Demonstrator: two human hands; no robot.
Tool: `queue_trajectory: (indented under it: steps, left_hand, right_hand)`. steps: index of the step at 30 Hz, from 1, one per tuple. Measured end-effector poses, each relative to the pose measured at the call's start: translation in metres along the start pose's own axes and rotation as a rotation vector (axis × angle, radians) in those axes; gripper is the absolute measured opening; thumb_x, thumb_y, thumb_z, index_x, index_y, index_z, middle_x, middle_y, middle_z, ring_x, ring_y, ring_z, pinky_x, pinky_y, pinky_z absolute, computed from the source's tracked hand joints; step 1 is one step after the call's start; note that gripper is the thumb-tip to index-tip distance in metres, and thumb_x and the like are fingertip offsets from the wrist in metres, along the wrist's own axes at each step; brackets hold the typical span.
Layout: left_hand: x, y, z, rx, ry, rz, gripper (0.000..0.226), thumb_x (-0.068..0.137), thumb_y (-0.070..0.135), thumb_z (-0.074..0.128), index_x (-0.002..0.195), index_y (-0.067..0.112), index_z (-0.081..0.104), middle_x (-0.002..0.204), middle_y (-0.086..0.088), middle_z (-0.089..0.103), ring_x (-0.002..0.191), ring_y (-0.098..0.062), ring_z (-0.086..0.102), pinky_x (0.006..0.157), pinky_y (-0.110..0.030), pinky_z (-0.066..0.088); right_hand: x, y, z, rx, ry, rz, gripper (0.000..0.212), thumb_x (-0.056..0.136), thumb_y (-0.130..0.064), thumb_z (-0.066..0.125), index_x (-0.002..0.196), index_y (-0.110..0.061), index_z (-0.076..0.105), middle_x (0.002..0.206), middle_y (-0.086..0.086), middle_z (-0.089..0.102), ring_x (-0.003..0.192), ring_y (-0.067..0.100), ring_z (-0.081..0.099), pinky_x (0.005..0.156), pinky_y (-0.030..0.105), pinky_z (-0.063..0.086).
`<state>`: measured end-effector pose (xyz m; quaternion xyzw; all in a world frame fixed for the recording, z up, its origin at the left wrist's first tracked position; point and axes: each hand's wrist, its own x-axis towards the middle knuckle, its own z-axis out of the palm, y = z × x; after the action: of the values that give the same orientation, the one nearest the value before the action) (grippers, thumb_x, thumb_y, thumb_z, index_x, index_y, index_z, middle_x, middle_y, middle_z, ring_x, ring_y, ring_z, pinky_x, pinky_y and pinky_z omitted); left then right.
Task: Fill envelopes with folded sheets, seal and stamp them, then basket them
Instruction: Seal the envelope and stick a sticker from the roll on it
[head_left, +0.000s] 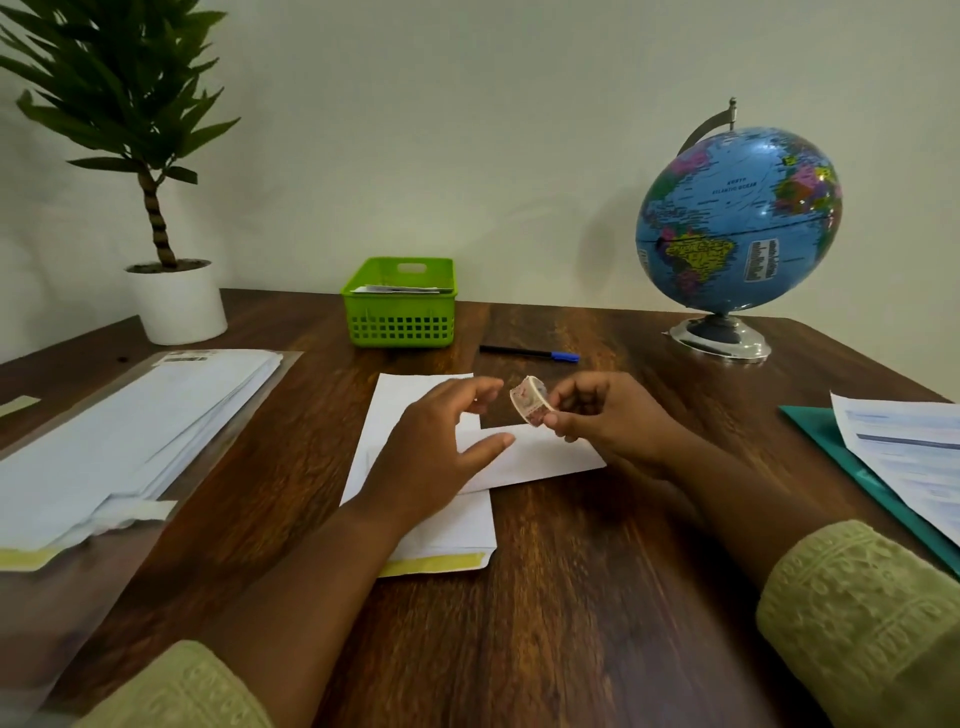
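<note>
The stamp roll (530, 401) is pinched in the right hand (608, 415), held up in front of the green basket (400, 322) and a bit to its right. The left hand (441, 447) is loose with fingers spread, holding nothing, just beside the roll. On the surface (571, 571), nearer me than the basket, are 2 white ones: a long envelope (405, 395) with a crosswise envelope (545, 457) lying over it. My guess is the roll's feather-light and a bit squashy, so hold it by the rim and peel the free end with a fingernail. The stamps look thin, easy to tear, probably sticky.
</note>
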<state>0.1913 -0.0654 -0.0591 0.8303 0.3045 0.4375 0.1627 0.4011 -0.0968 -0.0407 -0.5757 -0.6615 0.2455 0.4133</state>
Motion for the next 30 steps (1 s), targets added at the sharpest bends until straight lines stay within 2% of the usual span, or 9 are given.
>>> queue_trajectory:
  steps: [3, 7, 12, 15, 19, 23, 30]
  left_hand:
    - [0.001, 0.002, -0.003, -0.085, 0.022, -0.032, 0.054, 0.078, 0.029, 0.071, 0.127, 0.019, 0.053, 0.119, 0.003, 0.061, 0.102, -0.007, 0.058, 0.081, -0.019, 0.049]
    - [0.002, 0.004, -0.002, -0.165, -0.05, -0.083, 0.052, 0.079, 0.024, 0.07, 0.128, 0.019, 0.052, 0.12, 0.002, 0.062, 0.105, -0.007, 0.058, 0.085, -0.019, 0.048]
    - [0.002, 0.005, -0.001, -0.161, -0.085, -0.044, 0.038, 0.08, 0.022, 0.07, 0.116, 0.018, 0.061, 0.111, 0.002, 0.065, 0.097, -0.005, 0.059, 0.081, -0.018, 0.049]
    - [0.002, 0.005, -0.003, -0.176, -0.073, -0.056, 0.032, 0.077, 0.025, 0.073, 0.108, 0.02, 0.065, 0.099, 0.009, 0.065, 0.091, -0.003, 0.061, 0.08, -0.02, 0.051]
    - [0.002, 0.002, -0.003, -0.217, -0.056, -0.075, 0.027, 0.076, 0.02, 0.073, 0.102, 0.015, 0.069, 0.097, 0.003, 0.07, 0.089, -0.007, 0.066, 0.083, -0.023, 0.054]
    - [0.001, 0.002, -0.003, -0.155, -0.039, -0.009, 0.017, 0.081, 0.018, 0.069, 0.096, 0.012, 0.07, 0.093, 0.001, 0.071, 0.083, -0.005, 0.065, 0.079, -0.014, 0.052]
    - [0.001, 0.001, 0.0, 0.018, 0.001, 0.065, 0.001, 0.088, 0.017, 0.059, 0.087, 0.015, 0.059, 0.083, 0.002, 0.065, 0.073, -0.007, 0.06, 0.069, -0.015, 0.049]
  right_hand:
    - [-0.001, -0.006, 0.003, -0.032, -0.066, -0.054, 0.018, 0.074, -0.012, 0.075, 0.081, -0.027, 0.067, 0.086, -0.009, 0.071, 0.079, 0.008, 0.068, 0.065, 0.017, 0.055]
    - [-0.004, -0.011, 0.005, -0.074, -0.122, -0.111, 0.015, 0.072, -0.018, 0.077, 0.079, -0.028, 0.068, 0.088, -0.007, 0.072, 0.079, 0.006, 0.067, 0.067, 0.016, 0.054]
    - [-0.006, -0.016, 0.009, -0.121, -0.18, -0.136, 0.015, 0.073, -0.02, 0.076, 0.083, -0.027, 0.068, 0.089, -0.006, 0.071, 0.081, 0.009, 0.066, 0.075, 0.026, 0.055]
    - [-0.007, -0.018, 0.012, -0.125, -0.191, -0.145, 0.018, 0.073, -0.023, 0.076, 0.084, -0.034, 0.068, 0.089, -0.009, 0.071, 0.082, 0.008, 0.066, 0.077, 0.027, 0.055]
    - [-0.008, -0.019, 0.012, -0.135, -0.189, -0.138, 0.019, 0.072, -0.026, 0.077, 0.085, -0.037, 0.069, 0.09, -0.011, 0.071, 0.082, 0.006, 0.066, 0.075, 0.025, 0.055]
    - [-0.008, -0.02, 0.012, -0.14, -0.179, -0.133, 0.018, 0.072, -0.026, 0.076, 0.084, -0.038, 0.069, 0.089, -0.01, 0.072, 0.082, 0.006, 0.065, 0.075, 0.026, 0.055]
    - [-0.006, -0.019, 0.014, -0.151, -0.115, -0.143, 0.014, 0.073, -0.03, 0.075, 0.083, -0.039, 0.068, 0.086, -0.014, 0.07, 0.079, 0.003, 0.063, 0.068, 0.02, 0.051]
